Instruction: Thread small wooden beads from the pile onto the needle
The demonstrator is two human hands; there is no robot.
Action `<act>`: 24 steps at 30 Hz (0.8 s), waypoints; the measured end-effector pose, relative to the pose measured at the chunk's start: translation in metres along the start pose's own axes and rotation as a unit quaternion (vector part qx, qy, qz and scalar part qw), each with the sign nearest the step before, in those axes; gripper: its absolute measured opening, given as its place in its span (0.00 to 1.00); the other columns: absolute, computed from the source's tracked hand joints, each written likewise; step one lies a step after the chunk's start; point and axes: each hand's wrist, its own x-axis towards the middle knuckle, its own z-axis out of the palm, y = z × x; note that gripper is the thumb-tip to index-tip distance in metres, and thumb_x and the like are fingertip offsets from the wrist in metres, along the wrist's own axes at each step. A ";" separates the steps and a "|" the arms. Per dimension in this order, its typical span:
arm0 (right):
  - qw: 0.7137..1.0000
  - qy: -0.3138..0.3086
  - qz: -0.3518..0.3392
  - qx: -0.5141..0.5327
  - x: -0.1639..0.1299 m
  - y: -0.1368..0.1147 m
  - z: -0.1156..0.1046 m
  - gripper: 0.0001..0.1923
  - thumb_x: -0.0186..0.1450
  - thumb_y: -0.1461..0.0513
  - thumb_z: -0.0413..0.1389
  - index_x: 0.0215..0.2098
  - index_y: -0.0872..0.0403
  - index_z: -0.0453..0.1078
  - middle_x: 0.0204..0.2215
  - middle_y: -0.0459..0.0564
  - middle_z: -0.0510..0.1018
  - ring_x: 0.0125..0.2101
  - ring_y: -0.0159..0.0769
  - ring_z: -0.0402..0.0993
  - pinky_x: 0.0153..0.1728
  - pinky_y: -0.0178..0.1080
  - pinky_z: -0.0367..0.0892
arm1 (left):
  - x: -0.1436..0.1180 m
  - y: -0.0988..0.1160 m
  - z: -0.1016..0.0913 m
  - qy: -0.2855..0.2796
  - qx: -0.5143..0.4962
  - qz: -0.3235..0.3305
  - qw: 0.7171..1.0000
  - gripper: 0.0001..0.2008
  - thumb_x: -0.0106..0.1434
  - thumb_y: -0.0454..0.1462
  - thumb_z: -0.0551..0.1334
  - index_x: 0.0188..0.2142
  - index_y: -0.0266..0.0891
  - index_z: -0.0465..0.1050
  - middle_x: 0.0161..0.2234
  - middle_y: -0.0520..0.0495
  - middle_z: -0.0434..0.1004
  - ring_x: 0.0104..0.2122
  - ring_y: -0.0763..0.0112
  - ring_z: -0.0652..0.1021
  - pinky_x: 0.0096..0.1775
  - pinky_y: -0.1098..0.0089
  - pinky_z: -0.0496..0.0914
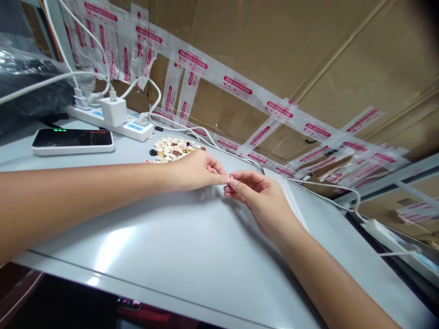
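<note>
My left hand (200,170) and my right hand (262,198) meet fingertip to fingertip, just above the grey table. Between the thumbs and index fingers is a small pale ring-like piece (231,177), mostly covered by the fingertips. Both hands are closed in a pinch on it. Behind my left hand lies a heap of small oval links (173,147), mostly cream white, with some brown, gold and black ones among them. My left wrist and hand hide the near side of that heap. A white sheet (291,201) lies on the table behind my right hand.
A white power strip (137,130) with plugs and a charger (114,111) stands at the back left. Near it lies a white device with a black top (73,140). A white cable (206,137) runs along the taped cardboard (257,45). Another power strip (394,242) is at right.
</note>
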 end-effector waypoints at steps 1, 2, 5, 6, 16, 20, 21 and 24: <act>1.000 -0.001 0.005 0.005 0.000 0.000 0.000 0.17 0.49 0.55 0.73 0.32 0.54 0.76 0.29 0.47 0.81 0.29 0.34 0.78 0.39 0.42 0.77 | 0.000 0.000 0.000 -0.001 -0.003 -0.004 1.000 0.13 0.57 0.46 0.67 0.32 0.39 0.79 0.22 0.53 0.71 0.22 0.76 0.65 0.27 0.71 0.58; 1.000 -0.002 0.010 0.009 0.000 -0.001 0.000 0.17 0.49 0.55 0.73 0.32 0.54 0.76 0.29 0.47 0.81 0.29 0.34 0.78 0.39 0.42 0.77 | 0.000 0.000 0.000 -0.004 -0.006 -0.006 1.000 0.13 0.57 0.46 0.68 0.32 0.39 0.79 0.22 0.53 0.71 0.22 0.76 0.65 0.27 0.71 0.58; 1.000 -0.003 0.021 0.013 0.000 0.000 0.001 0.18 0.48 0.55 0.73 0.31 0.54 0.75 0.29 0.47 0.81 0.29 0.34 0.78 0.39 0.42 0.77 | 0.000 0.001 0.000 -0.004 -0.002 -0.013 1.000 0.12 0.55 0.46 0.68 0.32 0.39 0.79 0.23 0.53 0.73 0.23 0.76 0.66 0.27 0.71 0.58; 1.000 -0.005 0.023 0.012 0.000 0.000 0.001 0.19 0.47 0.55 0.74 0.31 0.54 0.75 0.29 0.47 0.81 0.29 0.34 0.78 0.39 0.42 0.77 | 0.000 0.002 0.000 -0.002 0.005 -0.018 1.000 0.12 0.55 0.45 0.68 0.32 0.40 0.79 0.23 0.53 0.73 0.23 0.76 0.66 0.27 0.72 0.58; 0.999 0.025 0.009 -0.022 0.000 0.003 0.003 0.19 0.48 0.54 0.73 0.31 0.54 0.75 0.28 0.48 0.81 0.28 0.35 0.79 0.37 0.42 0.77 | -0.001 0.002 -0.001 -0.017 0.013 0.004 1.000 0.12 0.57 0.45 0.66 0.35 0.39 0.79 0.21 0.54 0.69 0.20 0.78 0.62 0.25 0.72 0.56; 0.999 0.014 -0.025 -0.034 -0.001 0.003 0.004 0.19 0.51 0.53 0.72 0.36 0.53 0.76 0.30 0.49 0.82 0.29 0.36 0.79 0.38 0.43 0.77 | -0.001 0.003 -0.001 -0.009 0.020 0.002 1.000 0.11 0.56 0.45 0.66 0.34 0.40 0.79 0.22 0.55 0.70 0.21 0.77 0.63 0.25 0.72 0.56; 0.998 0.011 -0.035 -0.041 -0.001 0.003 0.005 0.18 0.52 0.53 0.71 0.36 0.53 0.77 0.31 0.49 0.83 0.29 0.36 0.79 0.38 0.43 0.77 | -0.001 0.003 -0.001 -0.008 0.020 -0.002 1.000 0.11 0.55 0.45 0.66 0.34 0.40 0.79 0.23 0.54 0.71 0.21 0.76 0.64 0.25 0.72 0.57; 0.997 0.011 -0.046 -0.053 -0.001 0.005 0.005 0.16 0.53 0.53 0.70 0.35 0.53 0.78 0.32 0.50 0.83 0.30 0.36 0.79 0.38 0.43 0.77 | -0.001 0.004 -0.001 -0.010 0.019 -0.003 1.000 0.12 0.54 0.44 0.67 0.35 0.41 0.79 0.23 0.55 0.71 0.22 0.76 0.66 0.26 0.72 0.58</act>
